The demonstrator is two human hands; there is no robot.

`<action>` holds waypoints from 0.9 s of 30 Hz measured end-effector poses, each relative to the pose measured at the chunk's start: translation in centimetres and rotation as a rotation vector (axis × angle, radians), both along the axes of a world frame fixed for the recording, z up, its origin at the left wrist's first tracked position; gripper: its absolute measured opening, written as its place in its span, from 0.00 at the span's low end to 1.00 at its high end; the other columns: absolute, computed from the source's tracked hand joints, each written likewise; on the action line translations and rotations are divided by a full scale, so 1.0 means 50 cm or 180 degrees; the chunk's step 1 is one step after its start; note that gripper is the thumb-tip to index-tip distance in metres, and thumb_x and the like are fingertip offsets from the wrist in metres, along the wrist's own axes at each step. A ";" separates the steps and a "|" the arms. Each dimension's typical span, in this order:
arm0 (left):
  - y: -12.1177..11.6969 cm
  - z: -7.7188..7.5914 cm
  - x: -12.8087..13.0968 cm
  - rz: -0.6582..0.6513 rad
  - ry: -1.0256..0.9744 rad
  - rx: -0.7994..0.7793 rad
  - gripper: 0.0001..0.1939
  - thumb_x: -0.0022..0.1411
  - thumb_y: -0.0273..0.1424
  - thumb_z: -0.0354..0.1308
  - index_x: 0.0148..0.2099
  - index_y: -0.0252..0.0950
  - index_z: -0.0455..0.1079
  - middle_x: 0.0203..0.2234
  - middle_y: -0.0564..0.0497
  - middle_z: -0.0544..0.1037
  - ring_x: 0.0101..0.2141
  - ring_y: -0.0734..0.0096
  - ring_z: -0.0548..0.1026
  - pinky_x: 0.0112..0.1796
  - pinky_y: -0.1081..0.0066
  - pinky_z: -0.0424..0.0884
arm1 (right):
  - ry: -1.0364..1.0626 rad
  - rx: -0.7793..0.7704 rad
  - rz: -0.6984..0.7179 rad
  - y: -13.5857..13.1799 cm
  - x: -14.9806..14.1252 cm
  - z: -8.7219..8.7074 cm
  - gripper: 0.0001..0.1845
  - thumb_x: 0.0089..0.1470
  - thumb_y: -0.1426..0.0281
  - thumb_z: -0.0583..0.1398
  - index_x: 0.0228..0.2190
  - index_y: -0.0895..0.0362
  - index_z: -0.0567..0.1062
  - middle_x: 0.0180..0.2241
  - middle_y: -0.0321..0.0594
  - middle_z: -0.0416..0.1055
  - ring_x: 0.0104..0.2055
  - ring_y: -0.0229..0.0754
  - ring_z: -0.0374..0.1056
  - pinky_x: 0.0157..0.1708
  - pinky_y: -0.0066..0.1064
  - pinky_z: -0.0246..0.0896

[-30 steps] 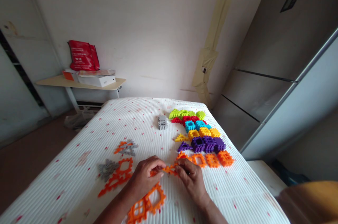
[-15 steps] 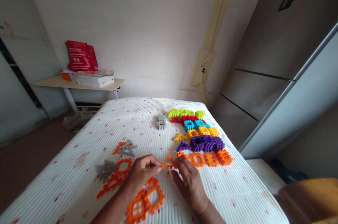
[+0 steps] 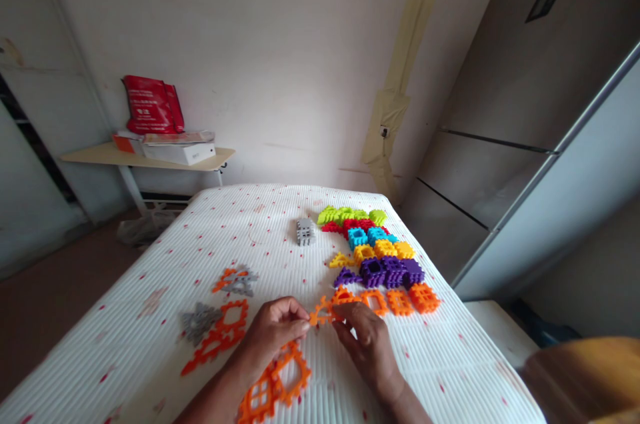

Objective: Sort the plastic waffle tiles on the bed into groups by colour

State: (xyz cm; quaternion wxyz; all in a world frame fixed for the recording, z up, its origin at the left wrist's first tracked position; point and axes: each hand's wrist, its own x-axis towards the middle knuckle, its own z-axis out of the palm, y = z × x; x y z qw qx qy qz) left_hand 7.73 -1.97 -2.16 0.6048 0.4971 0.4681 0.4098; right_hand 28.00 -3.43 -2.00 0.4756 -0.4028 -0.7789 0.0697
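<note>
An orange triangular building-block piece [image 3: 323,311] with toothed edges spans the gap between my two hands. My left hand [image 3: 281,331] pinches its left corner between thumb and forefinger. The fingers of my right hand [image 3: 367,344] close on its right end, partly hiding it. Just behind lies another orange piece [image 3: 344,295], at the left end of a row with an orange square frame [image 3: 374,302] and orange window pieces [image 3: 400,302]. Below my left wrist are an orange window panel [image 3: 260,397] and an orange frame [image 3: 292,374], partly covered by the forearm.
Purple [image 3: 394,272], yellow [image 3: 385,249], blue [image 3: 357,237], red [image 3: 353,226] and green blocks [image 3: 345,215] stand in rows at right. Grey blocks [image 3: 305,231] sit mid-bed. Orange pieces [image 3: 215,341] and grey pieces [image 3: 200,322] lie left. A fridge [image 3: 500,131] stands at right.
Both hands have shifted slightly to the right with the orange triangular piece, which now sits a little closer to the row of orange pieces. The other blocks stay in place.
</note>
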 end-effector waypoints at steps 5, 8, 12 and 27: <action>0.001 -0.005 0.002 0.0092 0.0130 0.0176 0.12 0.45 0.37 0.63 0.30 0.35 0.69 0.19 0.55 0.72 0.22 0.75 0.68 0.26 0.74 0.63 | 0.0015 -0.0026 0.0042 0.007 0.021 0.008 0.08 0.59 0.69 0.56 0.35 0.55 0.76 0.32 0.40 0.77 0.33 0.39 0.73 0.33 0.28 0.69; 0.000 0.009 -0.002 0.0323 0.0248 0.0459 0.12 0.45 0.36 0.63 0.32 0.35 0.71 0.22 0.55 0.72 0.25 0.74 0.69 0.28 0.75 0.64 | -0.0048 0.0125 -0.0187 0.023 0.046 0.019 0.08 0.59 0.70 0.56 0.35 0.55 0.76 0.32 0.40 0.77 0.34 0.39 0.74 0.34 0.28 0.68; 0.000 0.028 -0.006 0.0504 0.0400 0.0549 0.12 0.45 0.37 0.62 0.29 0.35 0.71 0.21 0.55 0.70 0.25 0.74 0.67 0.28 0.75 0.64 | -0.0278 0.0089 -0.0492 0.047 0.082 0.033 0.09 0.58 0.69 0.56 0.34 0.56 0.77 0.30 0.40 0.77 0.28 0.39 0.73 0.29 0.26 0.66; 0.007 0.013 -0.006 0.0422 0.0617 0.0635 0.11 0.45 0.37 0.59 0.29 0.34 0.70 0.20 0.55 0.69 0.24 0.73 0.65 0.27 0.74 0.61 | -0.0531 -0.0590 -0.0703 0.067 0.074 -0.005 0.12 0.55 0.70 0.53 0.29 0.55 0.77 0.27 0.38 0.77 0.26 0.37 0.72 0.26 0.22 0.59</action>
